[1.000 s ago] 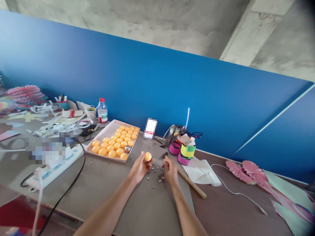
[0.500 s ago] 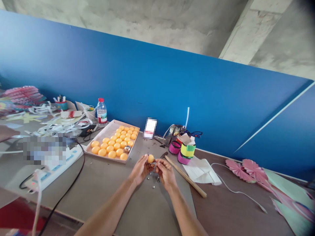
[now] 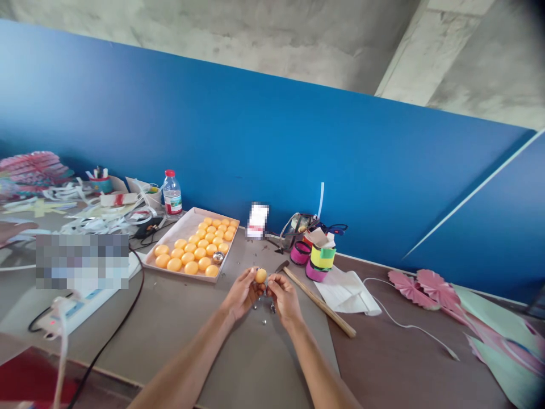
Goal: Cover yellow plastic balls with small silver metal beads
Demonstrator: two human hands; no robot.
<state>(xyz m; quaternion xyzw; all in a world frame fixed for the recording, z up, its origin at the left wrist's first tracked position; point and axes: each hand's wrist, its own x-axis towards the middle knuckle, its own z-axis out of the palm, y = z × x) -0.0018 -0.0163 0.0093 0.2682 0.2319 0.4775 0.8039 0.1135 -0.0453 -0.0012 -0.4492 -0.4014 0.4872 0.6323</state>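
My left hand (image 3: 243,291) is closed around an orange ping-pong ball (image 3: 261,276), held just above the grey table surface. Close to the ball's right side, my right hand (image 3: 283,292) is pinched; whatever sits between its fingertips is too small to make out. Small shiny metal bits (image 3: 264,322) lie on the table below the hands. Behind and to the left, a shallow box (image 3: 168,232) holds several more orange balls (image 3: 191,267), and a silver-studded ball (image 3: 218,257) rests at its right side.
A hammer (image 3: 319,301) lies right of my hands, beside a white cloth or paper (image 3: 347,291) and colourful bands (image 3: 322,257). To the left are a power strip (image 3: 68,315), black cable (image 3: 128,309) and bottle (image 3: 172,196). Another person's hand (image 3: 15,232) shows at the left edge.
The view has shifted slightly. Both hands stay together at the orange ping-pong ball, with the right fingertips a little changed in position beside it.
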